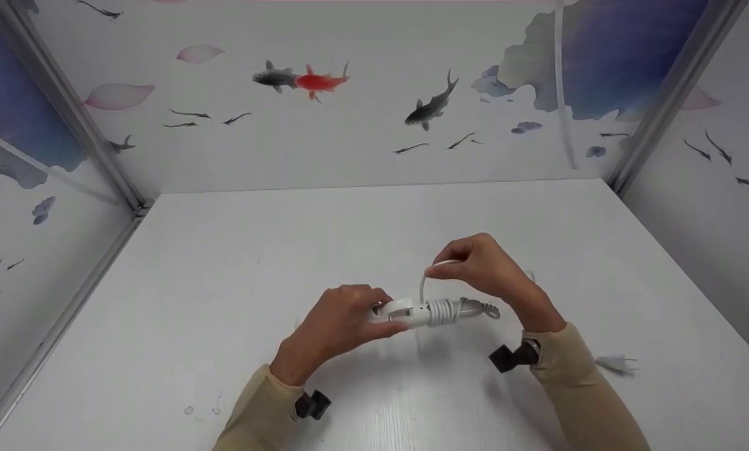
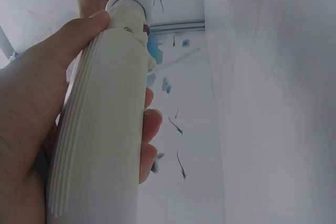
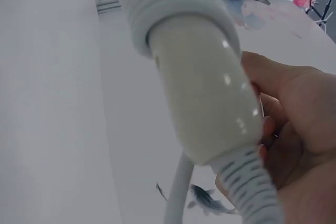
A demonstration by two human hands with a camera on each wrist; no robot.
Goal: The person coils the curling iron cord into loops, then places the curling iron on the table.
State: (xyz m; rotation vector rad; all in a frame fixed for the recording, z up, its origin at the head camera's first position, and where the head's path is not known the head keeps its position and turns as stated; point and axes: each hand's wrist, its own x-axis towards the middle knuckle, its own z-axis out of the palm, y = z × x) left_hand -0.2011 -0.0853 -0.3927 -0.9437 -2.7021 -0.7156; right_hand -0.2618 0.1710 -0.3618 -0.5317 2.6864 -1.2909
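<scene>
My left hand [image 1: 343,319] grips a white curling iron [image 1: 418,316], held above the table with its handle pointing right. In the left wrist view, my fingers wrap the far side of its ribbed white body [image 2: 105,114], and the thumb lies along the top. Several turns of white cord [image 1: 440,312] circle the handle. Above them, my right hand [image 1: 484,266] pinches a raised length of this cord between thumb and fingers. Beyond the turns, the right wrist view shows the smooth handle end [image 3: 205,87] and its ridged cord sleeve [image 3: 247,182].
The cord's plug [image 1: 615,363] lies on the white table [image 1: 224,263], beside my right forearm. Walls printed with fish and petals [image 1: 362,138] enclose the table at the back and both sides. A black wrist camera [image 1: 515,356] sits on each sleeve.
</scene>
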